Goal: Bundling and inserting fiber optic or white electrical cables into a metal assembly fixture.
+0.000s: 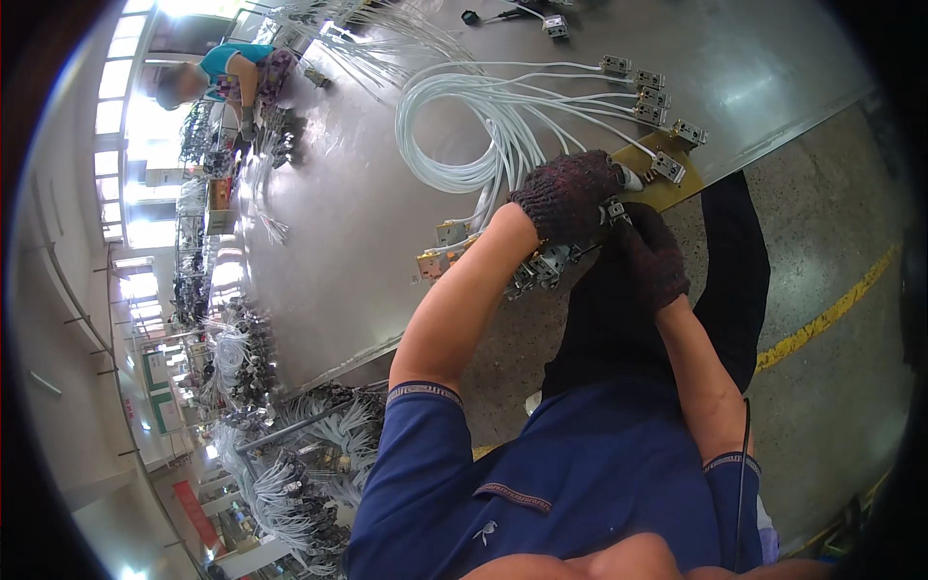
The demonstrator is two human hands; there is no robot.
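Two gloved hands, left hand (570, 193), right hand (652, 256), connector (615, 211) mostly hidden

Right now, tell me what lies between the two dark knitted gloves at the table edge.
In the head view, a small grey connector block on a white cable sits between the left glove and the right glove; both hands touch it.

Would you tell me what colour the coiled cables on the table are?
The coiled cables are white, seen in the head view.
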